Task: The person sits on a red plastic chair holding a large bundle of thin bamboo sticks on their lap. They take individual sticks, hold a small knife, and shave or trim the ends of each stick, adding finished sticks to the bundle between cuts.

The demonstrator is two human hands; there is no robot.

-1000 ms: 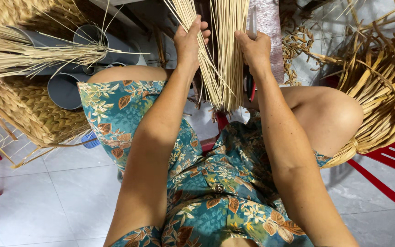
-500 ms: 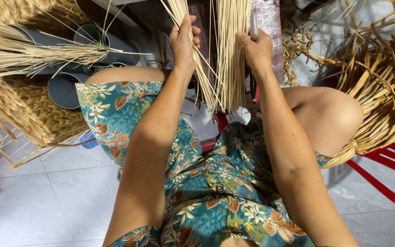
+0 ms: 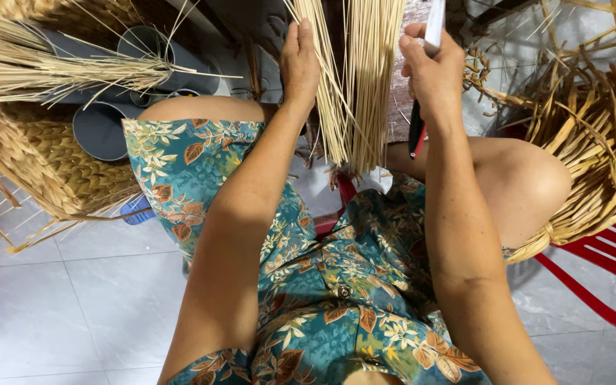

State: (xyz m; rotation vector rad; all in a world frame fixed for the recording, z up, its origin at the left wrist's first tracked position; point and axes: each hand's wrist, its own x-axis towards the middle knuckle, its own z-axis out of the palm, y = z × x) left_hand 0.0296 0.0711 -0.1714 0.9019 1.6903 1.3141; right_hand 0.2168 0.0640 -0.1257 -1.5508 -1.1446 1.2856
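Two hanging bundles of thin pale reed strands (image 3: 354,85) drop down in front of me, over my lap in a floral teal garment (image 3: 329,285). My left hand (image 3: 299,60) rests flat against the left bundle, fingers pointing up and together. My right hand (image 3: 433,71) is closed around a knife-like tool (image 3: 422,85) with a pale blade above the fist and a dark and red handle below it. That hand sits just right of the right-hand bundle.
A woven straw basket (image 3: 44,164) and a sheaf of loose straw (image 3: 51,68) lie at the left, beside grey pipes (image 3: 101,128). Another unfinished basket with loose ends (image 3: 593,142) sits at the right over a red plastic frame (image 3: 593,299). White tiled floor (image 3: 87,299) lies below.
My right hand has moved away from the strands to the right and now holds the tool upright. My left hand slid a little higher along the left bundle.
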